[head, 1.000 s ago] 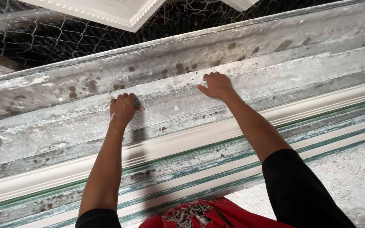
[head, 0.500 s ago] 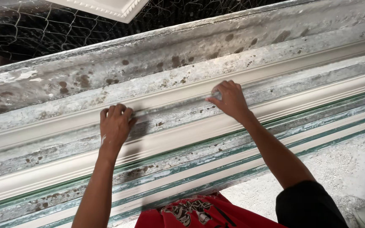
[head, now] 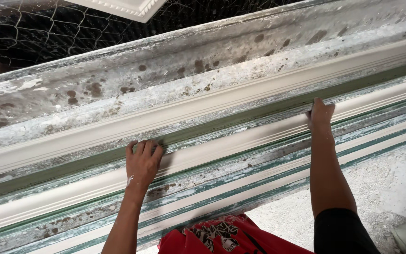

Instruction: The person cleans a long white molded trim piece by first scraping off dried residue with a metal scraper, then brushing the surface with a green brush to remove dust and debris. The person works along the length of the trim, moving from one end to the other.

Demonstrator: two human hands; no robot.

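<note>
A long white plaster moulding [head: 222,150] is laid slantwise along a green-edged, plaster-spattered mould [head: 240,70] on the desk. The left hand [head: 143,162] is laid flat on the moulding, fingers spread and pressed down. The right hand [head: 320,114] is set further along the same strip, its fingers curled over the upper edge. Wire mesh [head: 34,33] is seen beyond the mould, and a red garment [head: 212,237] below.

matt plaster moulding [head: 240,141], rough stained bench [head: 118,89]
</note>
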